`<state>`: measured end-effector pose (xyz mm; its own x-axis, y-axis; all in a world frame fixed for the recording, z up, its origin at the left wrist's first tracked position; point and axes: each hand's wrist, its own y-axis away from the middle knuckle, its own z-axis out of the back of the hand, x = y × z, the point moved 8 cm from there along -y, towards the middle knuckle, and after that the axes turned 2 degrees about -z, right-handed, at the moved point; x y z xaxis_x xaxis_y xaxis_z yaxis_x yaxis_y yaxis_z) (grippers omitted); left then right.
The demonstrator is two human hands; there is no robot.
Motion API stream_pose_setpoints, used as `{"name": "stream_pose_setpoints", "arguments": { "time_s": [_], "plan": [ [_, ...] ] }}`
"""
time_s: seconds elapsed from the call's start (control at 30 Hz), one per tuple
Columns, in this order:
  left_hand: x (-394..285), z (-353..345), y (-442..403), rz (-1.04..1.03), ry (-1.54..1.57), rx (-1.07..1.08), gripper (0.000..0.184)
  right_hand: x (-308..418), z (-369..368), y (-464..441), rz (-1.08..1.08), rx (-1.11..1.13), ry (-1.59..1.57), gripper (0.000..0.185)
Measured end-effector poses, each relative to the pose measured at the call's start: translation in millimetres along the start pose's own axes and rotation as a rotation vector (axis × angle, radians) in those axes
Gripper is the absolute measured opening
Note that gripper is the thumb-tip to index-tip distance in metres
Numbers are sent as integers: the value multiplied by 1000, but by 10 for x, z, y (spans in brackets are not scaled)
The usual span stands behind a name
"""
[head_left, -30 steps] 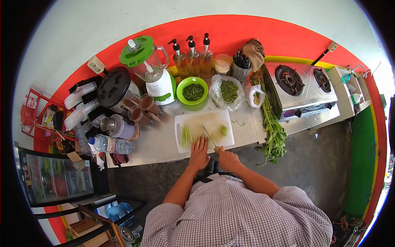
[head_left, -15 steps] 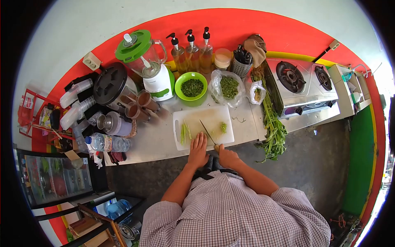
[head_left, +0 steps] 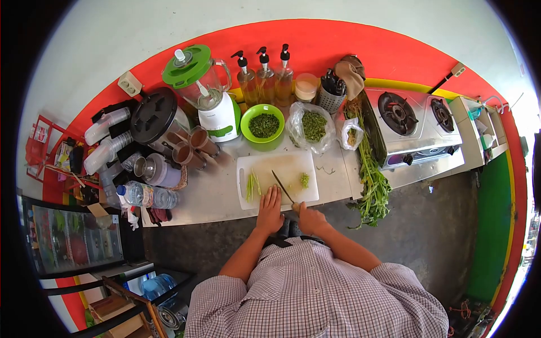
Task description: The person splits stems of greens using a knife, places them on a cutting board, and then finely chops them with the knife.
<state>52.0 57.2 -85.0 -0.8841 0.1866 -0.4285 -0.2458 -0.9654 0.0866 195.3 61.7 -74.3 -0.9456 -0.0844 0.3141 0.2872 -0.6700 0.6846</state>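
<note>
On the white cutting board [head_left: 279, 163], my left hand [head_left: 270, 209] lies at the near edge with its fingers stretched forward. Cut green stalks [head_left: 252, 187] are just to its left. My right hand [head_left: 310, 218] is wrapped around the handle of a knife [head_left: 283, 187]. The blade rests low over the board and points away to the left, close beside my left fingertips. To the right of the blade sits a small heap of chopped greens [head_left: 304, 180], with a few bits scattered near it.
Behind the board stand a green bowl of chopped leaves [head_left: 262, 142], a plastic bag of chopped greens [head_left: 314, 125] and a blender [head_left: 217, 118]. Leafy stalks [head_left: 372, 194] hang over the counter edge beside a gas stove [head_left: 414, 127]. Water bottles [head_left: 147, 195] lie at left.
The whole view has shifted slightly, with the counter sitting lower in the picture. Both hands and the knife stay in nearly the same place on the board.
</note>
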Motion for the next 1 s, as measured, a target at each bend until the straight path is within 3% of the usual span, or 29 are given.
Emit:
{"name": "stream_pose_setpoints", "arguments": {
  "time_s": [0.07, 0.1, 0.3, 0.43, 0.63, 1.0],
  "plan": [
    [33, -29, -30, 25, -1, 6, 101, -26, -246, -46, -16, -88, -33, 53],
    [60, -50, -36, 39, -2, 8, 101, -7, -256, -66, -19, -49, 4, 64],
    [38, -2, 0, 16, 43, -18, 99, 128, 71, -3, -3, 11, 14, 66],
    [54, -32, -28, 30, -5, -16, 96, 99, -180, -45, 1, -40, 13, 66],
    [23, 14, -1, 32, 27, -49, 94, 108, 0, -56, 24, -1, 49, 62],
    [-12, -50, -116, 101, 3, -21, 98, -254, -175, 41, 18, -161, -59, 52]
  ]
}}
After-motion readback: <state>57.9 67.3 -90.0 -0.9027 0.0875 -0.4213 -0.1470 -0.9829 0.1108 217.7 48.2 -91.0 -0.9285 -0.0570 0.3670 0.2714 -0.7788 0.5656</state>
